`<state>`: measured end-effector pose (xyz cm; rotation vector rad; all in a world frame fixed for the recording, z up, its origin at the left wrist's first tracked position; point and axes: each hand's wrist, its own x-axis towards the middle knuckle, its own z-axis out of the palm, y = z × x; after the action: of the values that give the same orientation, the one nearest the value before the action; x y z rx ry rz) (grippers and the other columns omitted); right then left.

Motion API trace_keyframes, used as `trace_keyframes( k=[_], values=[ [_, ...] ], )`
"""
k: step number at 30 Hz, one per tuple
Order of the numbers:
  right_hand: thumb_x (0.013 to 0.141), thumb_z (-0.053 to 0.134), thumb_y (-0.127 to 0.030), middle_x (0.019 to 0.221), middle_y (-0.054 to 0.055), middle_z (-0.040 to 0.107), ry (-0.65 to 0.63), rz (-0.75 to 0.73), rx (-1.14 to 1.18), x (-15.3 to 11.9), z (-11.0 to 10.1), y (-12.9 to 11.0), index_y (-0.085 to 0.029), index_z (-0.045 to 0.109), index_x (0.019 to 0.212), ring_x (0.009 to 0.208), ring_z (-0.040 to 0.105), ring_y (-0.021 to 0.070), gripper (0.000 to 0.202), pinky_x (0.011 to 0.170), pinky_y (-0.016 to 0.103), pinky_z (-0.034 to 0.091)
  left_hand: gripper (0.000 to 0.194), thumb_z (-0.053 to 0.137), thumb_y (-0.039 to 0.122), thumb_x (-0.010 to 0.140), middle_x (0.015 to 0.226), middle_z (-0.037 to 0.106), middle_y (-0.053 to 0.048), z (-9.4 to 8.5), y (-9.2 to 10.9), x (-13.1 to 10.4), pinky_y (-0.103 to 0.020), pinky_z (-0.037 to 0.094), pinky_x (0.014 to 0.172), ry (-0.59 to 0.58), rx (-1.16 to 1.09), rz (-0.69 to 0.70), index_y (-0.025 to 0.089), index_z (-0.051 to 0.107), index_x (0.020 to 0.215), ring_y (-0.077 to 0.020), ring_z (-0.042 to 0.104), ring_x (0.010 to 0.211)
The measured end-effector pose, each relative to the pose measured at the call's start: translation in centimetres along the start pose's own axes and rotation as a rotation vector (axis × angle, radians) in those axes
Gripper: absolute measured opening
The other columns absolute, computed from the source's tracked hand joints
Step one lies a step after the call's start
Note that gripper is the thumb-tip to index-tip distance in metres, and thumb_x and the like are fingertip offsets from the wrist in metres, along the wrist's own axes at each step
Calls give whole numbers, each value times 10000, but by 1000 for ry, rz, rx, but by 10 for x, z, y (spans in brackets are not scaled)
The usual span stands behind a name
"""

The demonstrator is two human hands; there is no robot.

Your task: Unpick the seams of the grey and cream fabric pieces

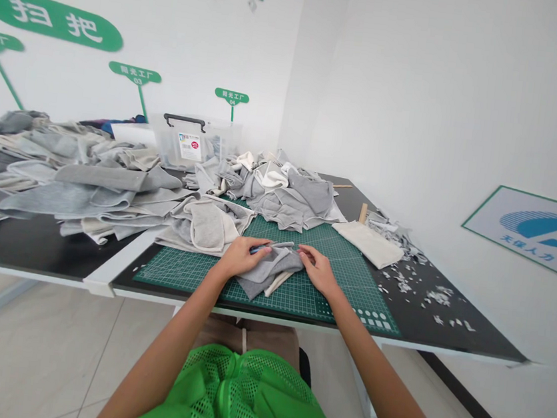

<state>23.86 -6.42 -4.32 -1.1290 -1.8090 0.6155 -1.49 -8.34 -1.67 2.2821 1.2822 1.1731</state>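
On the green cutting mat [176, 268] in front of me lies a bunched piece of grey cloth [261, 275] with a cream part at its lower edge. My left hand [244, 257] is closed at the cloth's left side, and a small dark-blue tool [258, 249] shows between its fingers; its exact kind is hidden. At the other side, my right hand [319, 269] pinches the cloth's upper right edge between thumb and fingers.
A heap of grey and cream cloths [290, 190] lies behind the mat, with larger stacks [95, 181] at the left. A clear plastic box [165, 142] stands behind. To the right are a folded cream cloth [370, 243] and scattered grey scraps [437, 297] near the wall.
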Motion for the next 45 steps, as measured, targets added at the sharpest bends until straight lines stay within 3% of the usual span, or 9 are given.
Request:
trace_keyframes(
  k=[5,17,24,28,45],
  values=[
    [886,513,-375,1083,83,698,-1,1,-1,0,-1,-2,-200,640,1138,973,658,211,332,895,369,506,377,568,437,867,1048,721,-87,3,-4,0,-316,510,813,44,21,-10,165,704,1090,-238,681,909],
    [884,514,-382,1086,79,695,2,3,-8,-1,-1,-1,-207,639,1142,974,652,209,335,898,369,504,339,549,408,883,1047,722,-88,5,-6,0,-323,513,813,35,-5,8,174,720,1059,-242,684,887],
    [887,511,-377,1077,78,698,-3,0,-5,0,-1,-2,-208,640,1138,973,657,209,329,892,364,510,395,417,399,948,1194,660,-14,-2,1,1,-320,476,931,23,-46,-9,202,642,1207,-225,624,1087],
    [887,510,-372,1085,81,696,-1,0,-5,0,0,0,-209,638,1141,969,657,209,327,889,370,510,381,555,436,870,1139,690,-32,-1,3,-1,-316,489,899,-27,-15,2,236,667,1175,-239,656,1012],
    [882,519,-384,1083,76,697,1,-3,-6,1,0,3,-215,642,1136,961,659,212,329,887,369,510,367,540,427,892,1044,721,-95,5,-8,0,-299,507,771,21,38,38,162,702,1088,-230,683,880]
  ],
)
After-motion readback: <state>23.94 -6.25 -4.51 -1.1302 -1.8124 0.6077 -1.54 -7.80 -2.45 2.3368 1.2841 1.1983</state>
